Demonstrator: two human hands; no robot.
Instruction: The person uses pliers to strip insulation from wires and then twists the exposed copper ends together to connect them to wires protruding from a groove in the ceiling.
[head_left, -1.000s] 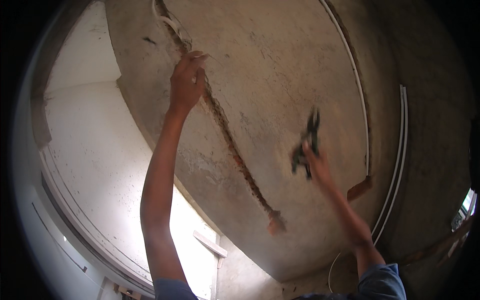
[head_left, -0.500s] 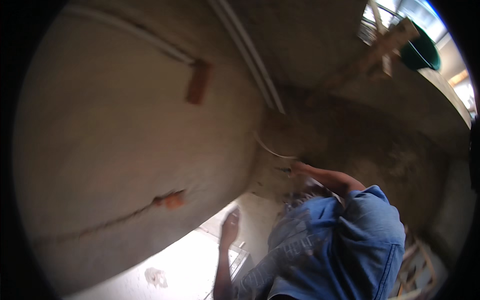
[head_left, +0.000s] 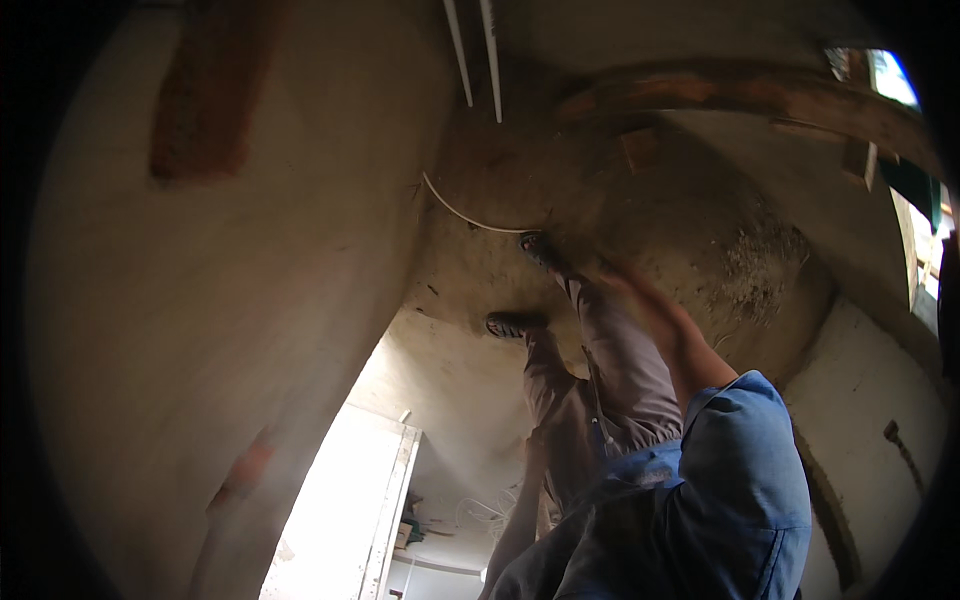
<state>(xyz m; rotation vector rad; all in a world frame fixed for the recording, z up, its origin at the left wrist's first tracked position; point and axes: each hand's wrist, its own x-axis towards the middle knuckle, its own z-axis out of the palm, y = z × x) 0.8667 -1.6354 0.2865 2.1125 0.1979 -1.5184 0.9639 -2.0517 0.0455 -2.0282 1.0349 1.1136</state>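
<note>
My right arm stretches forward over my right leg, and my right hand [head_left: 622, 278] is smeared by motion above the brown floor. Whether it holds anything cannot be made out. My left arm hangs low at my left side. The left hand [head_left: 538, 452] is beside my trouser leg, dim, its fingers not distinct. Both feet, in dark strapped sandals [head_left: 507, 325], stand on the floor. A thin white tube or cable [head_left: 470, 217] lies curved ahead, one end near the forward foot.
A plastered wall [head_left: 270, 290] with a brick-red patch [head_left: 210, 100] rises on the left, beside a bright opening [head_left: 335, 500]. Two white pipes [head_left: 492, 60] run at the top. A wooden beam [head_left: 740, 92] crosses the far right. Loose debris [head_left: 760, 265] lies on the floor.
My view has swung, bringing my legs and sandals into plain sight. My left hand has gone from raised before the bright opening to beside my leg. My right arm stays stretched forward.
</note>
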